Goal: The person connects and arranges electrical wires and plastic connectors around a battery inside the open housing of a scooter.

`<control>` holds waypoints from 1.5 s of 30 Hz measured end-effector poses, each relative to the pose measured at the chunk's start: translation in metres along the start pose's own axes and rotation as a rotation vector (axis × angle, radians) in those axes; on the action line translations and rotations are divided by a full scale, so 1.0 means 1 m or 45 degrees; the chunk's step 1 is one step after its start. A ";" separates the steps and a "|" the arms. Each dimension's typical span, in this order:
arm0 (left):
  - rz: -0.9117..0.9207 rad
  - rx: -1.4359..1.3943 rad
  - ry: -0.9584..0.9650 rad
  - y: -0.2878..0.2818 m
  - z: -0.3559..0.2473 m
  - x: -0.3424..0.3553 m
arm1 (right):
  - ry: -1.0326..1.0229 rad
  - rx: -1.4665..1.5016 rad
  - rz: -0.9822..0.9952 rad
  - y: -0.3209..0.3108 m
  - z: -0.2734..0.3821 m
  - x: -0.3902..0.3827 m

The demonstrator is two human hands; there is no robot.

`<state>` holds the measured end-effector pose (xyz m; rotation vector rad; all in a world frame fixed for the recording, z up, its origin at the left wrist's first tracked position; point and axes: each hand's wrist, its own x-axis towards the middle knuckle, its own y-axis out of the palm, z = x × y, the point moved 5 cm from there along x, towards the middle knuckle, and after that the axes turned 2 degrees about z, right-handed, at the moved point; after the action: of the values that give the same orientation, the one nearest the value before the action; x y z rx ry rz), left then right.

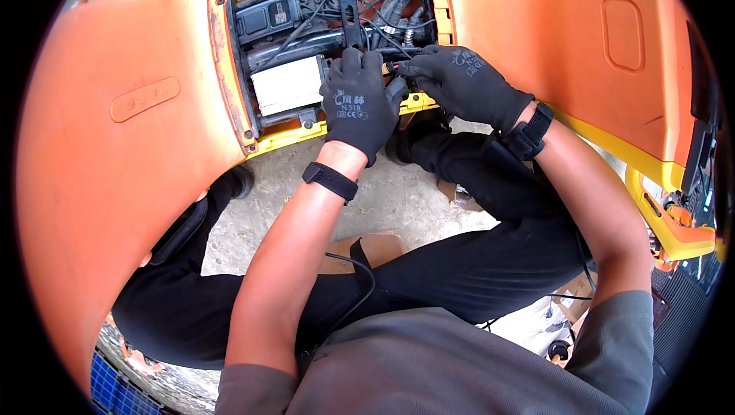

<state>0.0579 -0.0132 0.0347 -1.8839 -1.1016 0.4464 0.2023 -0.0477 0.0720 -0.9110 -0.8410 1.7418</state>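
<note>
My left hand (357,102), in a black glove with pale print, reaches into an open compartment beside a silver-white box (289,85). Its fingers are bent and closed, and what they grip is hidden. Close on its right, my right hand (468,84), gloved alike, pinches a small wire connector (390,68) with an orange-red bit showing between the two hands. A black perforated strap (348,11) runs down toward my left fingertips. Thin black cables (321,11) cross the compartment behind both hands.
Orange body panels (130,55) flank the compartment, whose yellow rim (287,138) has bolts. Inside sits a black module (268,17) near a corrugated hose (394,8). My legs straddle the concrete floor (253,223), where cardboard (371,253) lies. A blue crate (115,388) stands at lower left.
</note>
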 end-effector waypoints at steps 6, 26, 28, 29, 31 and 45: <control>0.058 -0.016 0.074 0.004 -0.005 -0.001 | 0.067 0.145 0.153 -0.003 -0.009 -0.001; 0.094 0.420 0.360 0.008 -0.021 -0.028 | 0.157 0.050 0.123 -0.032 0.003 -0.021; 0.127 0.486 0.340 0.008 -0.022 -0.031 | 0.185 -0.138 0.168 -0.030 0.010 -0.034; 0.143 0.522 0.330 0.008 -0.022 -0.032 | 0.199 -0.230 0.188 -0.029 0.013 -0.040; 0.178 0.405 0.290 0.002 -0.020 -0.033 | 0.241 -0.186 0.190 -0.034 0.014 -0.048; 0.293 -0.018 0.086 0.021 -0.048 0.029 | 0.135 -0.166 0.016 -0.031 0.006 -0.056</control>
<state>0.1169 -0.0181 0.0467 -2.0326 -0.8497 0.5011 0.2250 -0.0923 0.1132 -1.0878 -0.8882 1.6490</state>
